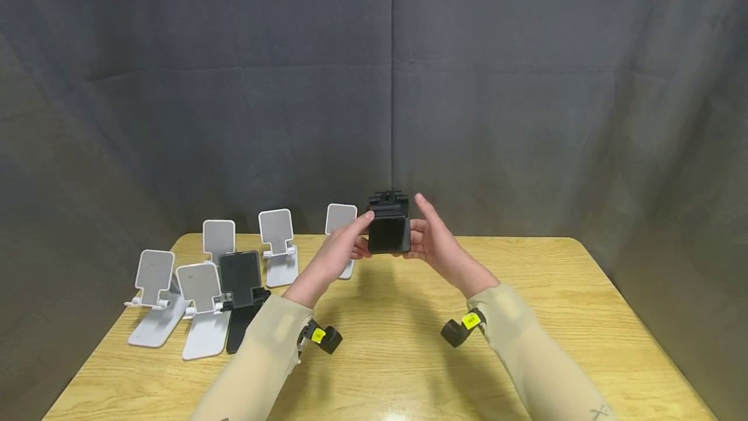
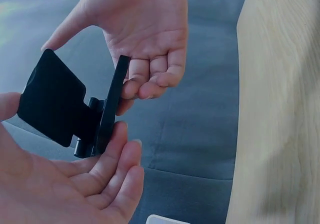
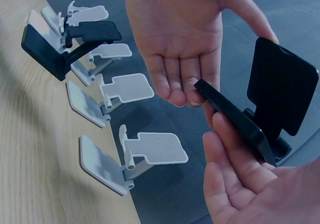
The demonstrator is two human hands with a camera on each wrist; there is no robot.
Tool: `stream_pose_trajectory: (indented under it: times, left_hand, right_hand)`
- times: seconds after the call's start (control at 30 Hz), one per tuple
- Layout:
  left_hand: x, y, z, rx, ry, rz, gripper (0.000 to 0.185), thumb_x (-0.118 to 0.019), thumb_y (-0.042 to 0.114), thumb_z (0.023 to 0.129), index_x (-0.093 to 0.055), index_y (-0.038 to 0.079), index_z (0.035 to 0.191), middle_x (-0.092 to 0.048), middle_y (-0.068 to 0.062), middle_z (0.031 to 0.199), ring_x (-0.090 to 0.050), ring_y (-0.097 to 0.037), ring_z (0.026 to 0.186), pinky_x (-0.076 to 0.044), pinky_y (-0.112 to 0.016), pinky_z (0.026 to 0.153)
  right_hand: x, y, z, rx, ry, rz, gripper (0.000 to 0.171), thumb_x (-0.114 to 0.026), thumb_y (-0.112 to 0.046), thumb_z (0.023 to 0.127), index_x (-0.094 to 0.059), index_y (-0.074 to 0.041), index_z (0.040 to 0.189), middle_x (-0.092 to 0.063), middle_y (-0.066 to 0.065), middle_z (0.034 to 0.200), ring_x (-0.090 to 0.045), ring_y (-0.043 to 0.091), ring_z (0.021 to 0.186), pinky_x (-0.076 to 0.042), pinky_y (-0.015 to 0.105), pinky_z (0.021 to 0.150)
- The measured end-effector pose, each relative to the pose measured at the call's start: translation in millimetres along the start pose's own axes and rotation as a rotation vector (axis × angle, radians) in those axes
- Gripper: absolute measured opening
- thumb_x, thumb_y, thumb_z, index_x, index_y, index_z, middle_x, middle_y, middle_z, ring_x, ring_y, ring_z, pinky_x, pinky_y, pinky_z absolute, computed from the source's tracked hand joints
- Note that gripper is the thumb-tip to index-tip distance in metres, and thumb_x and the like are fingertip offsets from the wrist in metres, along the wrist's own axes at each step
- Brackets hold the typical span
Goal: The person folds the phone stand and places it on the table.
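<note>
A black folding phone stand (image 1: 389,234) is held up above the table between both hands. My left hand (image 1: 340,247) grips it from the left; in the left wrist view its fingers (image 2: 117,169) lie under the base and its thumb is at the plate's edge. From the other side my right hand (image 1: 435,249) holds it, with fingers (image 3: 232,159) against the base. The right thumb tip meets a corner of the upper plate (image 2: 52,99) in the left wrist view. The plate is tilted away from the base (image 3: 240,119), joined at a hinge.
At the table's left stand several white phone stands (image 1: 199,288), unfolded, and another black stand (image 1: 240,278) among them. One white stand (image 1: 341,216) is partly hidden behind the left hand. The wooden table (image 1: 526,317) meets a grey curtain (image 1: 497,115) at the back.
</note>
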State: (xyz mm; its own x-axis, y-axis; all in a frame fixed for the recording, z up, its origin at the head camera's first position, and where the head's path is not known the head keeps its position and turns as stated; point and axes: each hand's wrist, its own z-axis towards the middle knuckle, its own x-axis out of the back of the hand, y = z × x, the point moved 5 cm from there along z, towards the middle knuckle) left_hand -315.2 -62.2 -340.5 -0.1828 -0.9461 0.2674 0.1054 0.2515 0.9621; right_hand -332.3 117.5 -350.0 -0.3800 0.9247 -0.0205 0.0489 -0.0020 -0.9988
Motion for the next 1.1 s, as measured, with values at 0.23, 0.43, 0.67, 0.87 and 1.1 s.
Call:
stream_pose_trajectory:
  times: [0.23, 0.43, 0.67, 0.87, 1.1]
  left_hand:
    - [-2.4, -1.2, 0.3, -0.037, -0.039, 0.039, 0.061, -0.041, 0.044, 0.106, -0.061, -0.012, 0.122, -0.069, -0.021, 0.096, -0.066, -0.038, 0.094, -0.05, -0.05, 0.094]
    - [-4.1, -1.5, -0.8, -0.043, -0.04, 0.04, 0.059, -0.043, 0.043, 0.106, -0.061, -0.01, 0.127, -0.068, -0.019, 0.099, -0.064, -0.041, 0.1, -0.048, -0.05, 0.096]
    - [-5.5, -3.0, -2.3, -0.067, -0.036, 0.032, 0.055, -0.046, 0.038, 0.106, -0.058, -0.011, 0.131, -0.066, -0.017, 0.099, -0.064, -0.03, 0.094, -0.048, -0.048, 0.095]
    - [-6.3, -4.5, -2.4, -0.095, -0.046, 0.029, 0.052, -0.048, 0.035, 0.107, -0.059, -0.01, 0.129, -0.066, -0.016, 0.098, -0.062, -0.03, 0.094, -0.047, -0.051, 0.094]
    - [-9.3, -6.9, -2.1, -0.103, -0.038, 0.032, 0.047, -0.051, 0.029, 0.106, -0.058, -0.012, 0.128, -0.065, -0.015, 0.097, -0.061, -0.027, 0.09, -0.049, -0.045, 0.089]
  right_hand:
    - [2.0, -0.9, -0.7, -0.02, -0.016, -0.057, 0.089, -0.035, -0.072, 0.098, -0.05, 0.008, 0.135, -0.07, 0.017, 0.114, -0.067, 0.025, 0.098, -0.046, 0.037, 0.093]
    - [1.9, -0.2, -0.4, -0.025, -0.003, -0.055, 0.077, -0.043, -0.064, 0.101, -0.051, 0.004, 0.137, -0.069, 0.016, 0.115, -0.067, 0.024, 0.094, -0.048, 0.035, 0.091]
    - [1.3, 1.6, -2.9, -0.008, -0.022, -0.066, 0.071, -0.044, -0.058, 0.103, -0.049, 0.001, 0.142, -0.068, 0.019, 0.124, -0.066, 0.025, 0.098, -0.046, 0.039, 0.097]
    - [2.1, 4.5, -3.9, -0.012, -0.023, -0.045, 0.067, -0.044, -0.053, 0.104, -0.047, 0.001, 0.143, -0.069, 0.017, 0.122, -0.066, 0.025, 0.097, -0.046, 0.038, 0.097]
    - [2.7, 8.5, -4.2, -0.035, -0.014, -0.015, 0.062, -0.045, -0.047, 0.104, -0.047, 0.002, 0.141, -0.07, 0.017, 0.118, -0.066, 0.024, 0.096, -0.048, 0.034, 0.092]
